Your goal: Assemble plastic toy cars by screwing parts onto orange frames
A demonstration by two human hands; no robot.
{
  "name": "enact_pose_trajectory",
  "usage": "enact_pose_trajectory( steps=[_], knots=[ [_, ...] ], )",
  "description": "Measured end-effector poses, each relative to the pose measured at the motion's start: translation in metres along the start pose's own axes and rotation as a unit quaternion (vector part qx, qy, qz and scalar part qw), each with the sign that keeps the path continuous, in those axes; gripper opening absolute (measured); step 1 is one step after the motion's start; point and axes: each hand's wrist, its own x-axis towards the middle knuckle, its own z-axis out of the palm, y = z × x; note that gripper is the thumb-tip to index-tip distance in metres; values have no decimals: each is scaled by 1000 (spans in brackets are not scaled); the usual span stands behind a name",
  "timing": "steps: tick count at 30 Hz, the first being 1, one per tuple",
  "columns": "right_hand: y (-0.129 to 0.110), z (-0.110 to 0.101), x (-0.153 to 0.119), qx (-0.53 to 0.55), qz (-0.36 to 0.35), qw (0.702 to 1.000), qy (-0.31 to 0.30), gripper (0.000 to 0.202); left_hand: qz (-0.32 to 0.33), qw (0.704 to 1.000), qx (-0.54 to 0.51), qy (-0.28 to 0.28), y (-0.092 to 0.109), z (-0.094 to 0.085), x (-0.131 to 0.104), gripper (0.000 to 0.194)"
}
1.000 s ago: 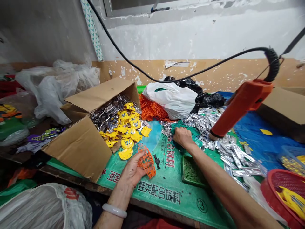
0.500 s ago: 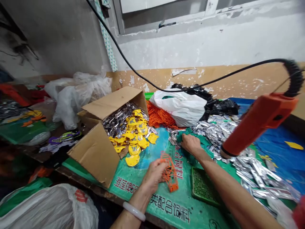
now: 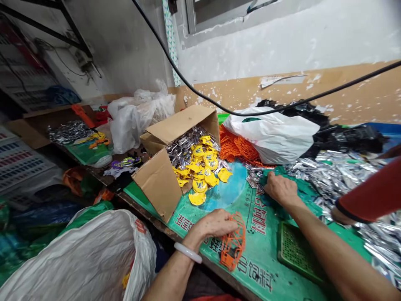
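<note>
My left hand (image 3: 216, 225) is closed on an orange lattice-like piece (image 3: 235, 251), which hangs from the fingers above the green printed sheet (image 3: 232, 198). Farther right, my right hand (image 3: 282, 190) reaches down at the edge of a heap of dark green pieces (image 3: 307, 188), beside small silver packets (image 3: 254, 173). Its fingers are curled and their tips are hidden, so what they grip does not show. In front of the right hand, partly behind the forearm, lies a green perforated tray (image 3: 297, 251).
A tipped cardboard box (image 3: 158, 182) spills yellow pieces (image 3: 200, 167) and silver packets. Behind are orange netting (image 3: 239, 148) and a white bag (image 3: 274, 133). Silver strips (image 3: 336, 171) cover the right side; a red shape with a dark band (image 3: 372, 194) intrudes there. A black cable (image 3: 203, 94) hangs overhead.
The view has turned left, so the table's contents appear farther right. My left hand has moved down and nearer the table's front edge with the orange piece. My right hand stays at the green pieces.
</note>
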Motion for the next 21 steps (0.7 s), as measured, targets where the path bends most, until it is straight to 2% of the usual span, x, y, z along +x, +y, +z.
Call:
enact_pose_trajectory(
  steps=[4,8,12,14,16,19,21],
  knots=[
    [-2,-6,-7,54,25,997,56,29,6,997,-59,56,-11,-16,-13,20],
    [-7,-23,-11,122,20,986,114,34,31,980,-167,100,-14,-19,-19,15],
    [-12,-44,-23,229,7,967,109,43,55,948,-280,142,-14,-21,-21,22],
    [-15,-49,-41,299,-12,953,55,45,61,930,-323,165,-13,-24,-22,25],
    [-19,-48,-71,374,-46,925,-52,42,66,913,-356,190,-10,-27,-24,27],
    [-30,-38,-128,462,-88,847,-247,36,80,890,-391,221,-2,-31,-30,29],
    [-40,-26,-160,492,-93,798,-334,35,96,874,-414,235,5,-34,-36,28]
  ],
)
